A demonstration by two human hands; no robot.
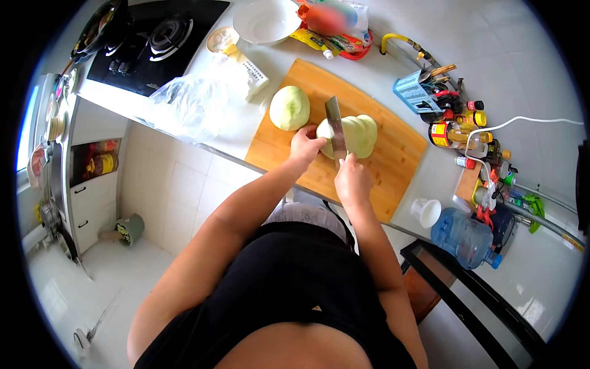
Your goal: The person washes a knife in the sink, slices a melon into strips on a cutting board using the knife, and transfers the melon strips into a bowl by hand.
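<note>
A wooden cutting board [393,163] lies on the counter beneath both hands. My right hand [354,180] is closed around the handle of a cleaver [336,129], whose blade stands across a pale green peeled gourd [361,136]. Several slices seem to overlap at the gourd's right side. With its fingers bent against the gourd's left end, my left hand [306,146] steadies it close to the blade. Another pale green gourd piece [289,108] rests on the board just above my left hand. How deep the blade sits in the gourd I cannot tell.
Left of the board are a crumpled plastic bag [190,104] and a white grater [251,79]. A white bowl [267,23] and a gas stove [160,40] stand farther back. At right are a blue utensil basket [418,92], several bottles, a white cup [426,212] and a water jug [462,237].
</note>
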